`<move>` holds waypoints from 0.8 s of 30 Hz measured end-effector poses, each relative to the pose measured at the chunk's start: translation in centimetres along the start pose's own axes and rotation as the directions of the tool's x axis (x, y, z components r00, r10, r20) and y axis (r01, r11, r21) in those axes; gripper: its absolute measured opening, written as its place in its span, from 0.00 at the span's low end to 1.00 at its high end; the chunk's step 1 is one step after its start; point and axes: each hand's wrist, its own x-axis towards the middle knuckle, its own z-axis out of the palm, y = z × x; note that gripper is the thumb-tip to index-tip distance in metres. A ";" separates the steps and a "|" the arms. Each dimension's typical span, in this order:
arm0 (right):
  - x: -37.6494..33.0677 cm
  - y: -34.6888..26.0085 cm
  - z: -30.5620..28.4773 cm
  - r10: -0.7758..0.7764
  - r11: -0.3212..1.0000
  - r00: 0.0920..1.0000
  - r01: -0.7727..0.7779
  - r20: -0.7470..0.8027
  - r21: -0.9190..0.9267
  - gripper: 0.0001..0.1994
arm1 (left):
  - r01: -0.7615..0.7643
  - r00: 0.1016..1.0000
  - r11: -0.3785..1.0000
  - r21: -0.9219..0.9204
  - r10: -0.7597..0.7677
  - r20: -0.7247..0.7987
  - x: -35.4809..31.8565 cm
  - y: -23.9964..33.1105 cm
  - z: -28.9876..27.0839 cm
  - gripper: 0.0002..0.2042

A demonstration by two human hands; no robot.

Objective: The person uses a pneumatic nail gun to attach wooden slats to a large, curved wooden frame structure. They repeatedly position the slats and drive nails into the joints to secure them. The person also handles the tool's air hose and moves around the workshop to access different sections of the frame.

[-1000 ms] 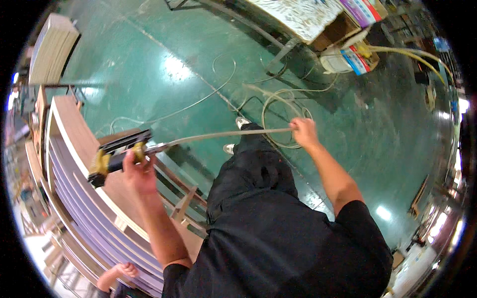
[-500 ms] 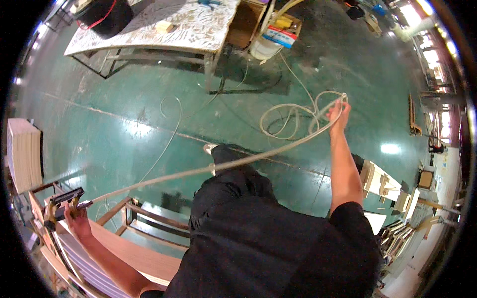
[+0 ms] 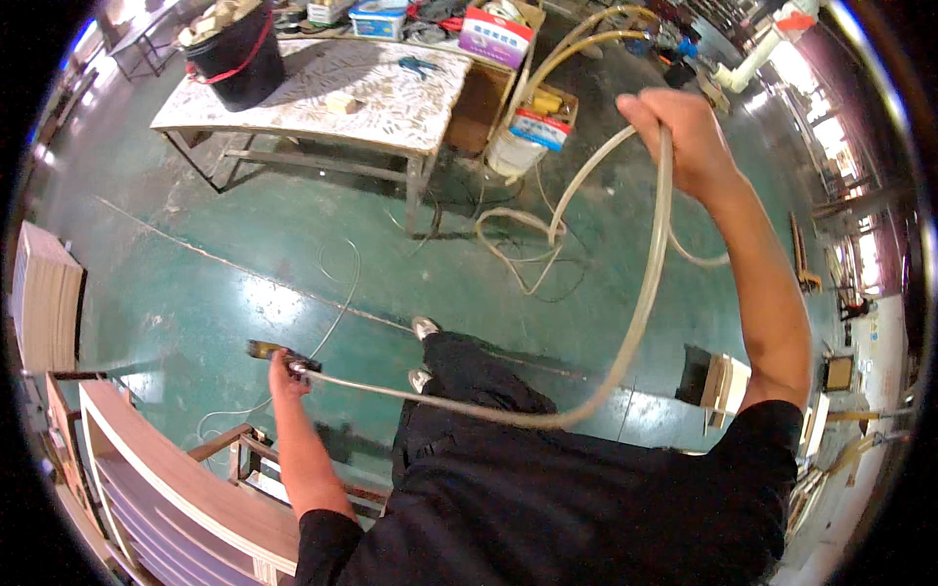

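Observation:
My left hand [image 3: 285, 379] is out over the floor, closed around a dark nail gun [image 3: 262, 349] with a brass-coloured part; motion blurs it a little. From the gun's handle end runs a clear, pale air hose [image 3: 640, 313]. It sags across in front of my body and climbs to my right hand [image 3: 689, 142]. That hand is raised high at the upper right, its fingers wrapped around the hose. Further lengths drop from the fist, one toward a loose coil [image 3: 518, 220] on the green floor, another behind my right forearm.
A wooden cabinet [image 3: 186, 439] with shelves lies at the lower left, beside a low frame [image 3: 237, 446]. Stacked panels [image 3: 44, 298] stand at the far left. Ahead are a work table [image 3: 381, 107], a black bucket [image 3: 234, 68] of wood blocks and a white bucket [image 3: 513, 151].
The nail gun in my left hand has swung away from the cabinet, inward over the floor. My right hand has risen, lifting the hose, which now bends in a deep curve.

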 end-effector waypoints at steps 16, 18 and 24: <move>24.3 -23.6 -17.2 -0.737 0.629 0.629 0.505 -0.248 -0.591 0.09 | 0.508 0.826 0.687 -0.520 -0.560 0.067 -0.5 -19.0 8.6 0.07; 25.5 -25.2 -16.5 -0.786 0.598 0.565 0.589 -0.252 -0.543 0.08 | 0.193 0.979 0.974 -0.117 -0.198 -0.036 0.1 -18.4 9.5 0.08; 22.5 -23.8 -10.0 -0.751 0.660 0.628 0.713 -0.203 -0.234 0.13 | -0.550 0.154 0.739 -0.389 0.547 0.823 -29.5 3.3 19.6 0.33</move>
